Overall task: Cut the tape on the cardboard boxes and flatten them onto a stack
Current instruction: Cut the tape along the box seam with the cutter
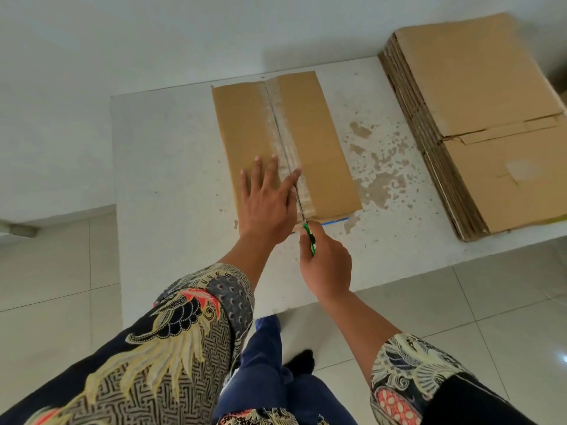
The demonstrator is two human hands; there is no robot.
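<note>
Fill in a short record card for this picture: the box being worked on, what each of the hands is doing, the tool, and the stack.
box: taped cardboard box lying on the white table
left hand: left hand pressing flat on the box, fingers spread
right hand: right hand gripping a green-handled cutter
tool position: blade in the tape seam at the box's near end
stack: flattened boxes piled at the table's right side

Brown box (pixel 251 124), green-handled cutter (pixel 310 237), white speckled table (pixel 171 148), batik-patterned sleeves (pixel 190 317).
</note>
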